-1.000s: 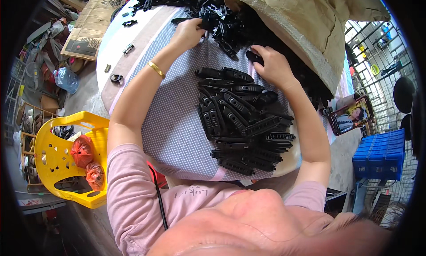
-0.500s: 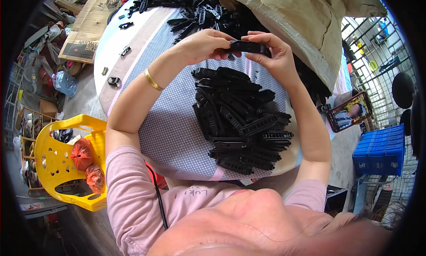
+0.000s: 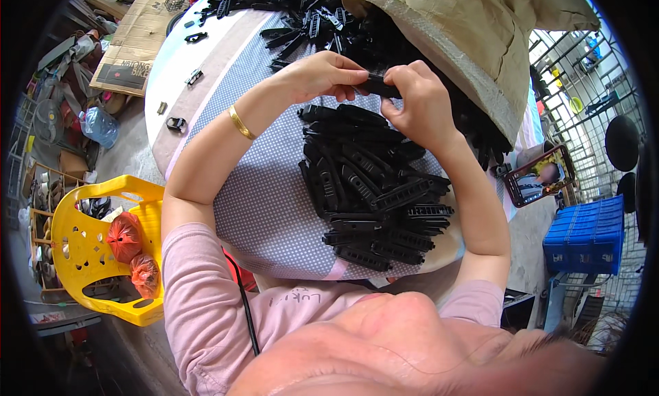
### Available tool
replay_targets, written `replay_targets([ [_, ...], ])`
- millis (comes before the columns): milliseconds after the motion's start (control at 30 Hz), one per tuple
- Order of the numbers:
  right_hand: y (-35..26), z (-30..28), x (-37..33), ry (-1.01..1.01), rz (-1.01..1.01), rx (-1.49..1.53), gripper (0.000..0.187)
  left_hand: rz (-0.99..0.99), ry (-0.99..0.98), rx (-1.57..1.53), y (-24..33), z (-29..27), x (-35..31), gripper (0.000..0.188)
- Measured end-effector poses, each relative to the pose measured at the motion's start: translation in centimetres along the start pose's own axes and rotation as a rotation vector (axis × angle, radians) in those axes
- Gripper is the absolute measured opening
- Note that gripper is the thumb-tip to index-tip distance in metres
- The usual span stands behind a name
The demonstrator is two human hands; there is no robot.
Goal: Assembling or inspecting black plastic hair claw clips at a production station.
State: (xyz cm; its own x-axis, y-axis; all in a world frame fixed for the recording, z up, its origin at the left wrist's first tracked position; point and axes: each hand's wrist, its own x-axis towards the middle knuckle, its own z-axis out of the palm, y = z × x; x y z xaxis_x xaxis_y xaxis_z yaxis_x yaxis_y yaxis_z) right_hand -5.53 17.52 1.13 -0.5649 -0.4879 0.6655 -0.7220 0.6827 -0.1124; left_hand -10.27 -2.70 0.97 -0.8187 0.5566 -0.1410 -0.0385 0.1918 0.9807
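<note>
Between my two hands, above the far side of the near pile, is a long black plastic part (image 3: 379,86). My left hand (image 3: 326,77) pinches its left end between thumb and fingers. Around its right end are the curled fingers and thumb of my right hand (image 3: 420,101). Which piece it is exactly, I cannot make out. Just below my hands lies a heap of similar black slotted plastic parts (image 3: 367,183) on the cloth-covered table (image 3: 254,217). A second loose heap of black parts (image 3: 309,22) spreads beyond my hands.
Brown wrapping paper (image 3: 473,46) covers the far right of the table. Small black pieces (image 3: 176,124) are scattered on its left side. A phone (image 3: 539,176) stands at the right edge. A yellow chair (image 3: 75,217) holding red bags is at left, blue crates (image 3: 583,235) at right.
My right hand has turned over the part, its fingers now curled with the knuckles up. The part tilts down to the right. My left hand keeps its pinch and has shifted slightly.
</note>
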Motion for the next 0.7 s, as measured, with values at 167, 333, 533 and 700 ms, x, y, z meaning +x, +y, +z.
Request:
replay_targets([
  [167, 0.2, -0.4, 0.2, 0.027, 0.168, 0.115, 0.046, -0.091, 0.098, -0.258, -0.4, -0.4, 0.2, 0.030],
  [333, 1.1, -0.5, 0.6, -0.003, 0.633, 0.980, 0.033, -0.030, 0.146, -0.321, -0.4, 1.0, 0.1, 0.030],
  [533, 0.8, 0.7, 0.0, 0.020, 0.606, 0.894, 0.023, 0.034, 0.140, -0.508, -0.2, 2.0, -0.3, 0.032],
  [700, 0.5, 1.2, -0.1, 0.030, 0.605, 0.796, 0.023, 0.106, 0.185, -0.313, 0.1, 2.5, -0.7, 0.034],
])
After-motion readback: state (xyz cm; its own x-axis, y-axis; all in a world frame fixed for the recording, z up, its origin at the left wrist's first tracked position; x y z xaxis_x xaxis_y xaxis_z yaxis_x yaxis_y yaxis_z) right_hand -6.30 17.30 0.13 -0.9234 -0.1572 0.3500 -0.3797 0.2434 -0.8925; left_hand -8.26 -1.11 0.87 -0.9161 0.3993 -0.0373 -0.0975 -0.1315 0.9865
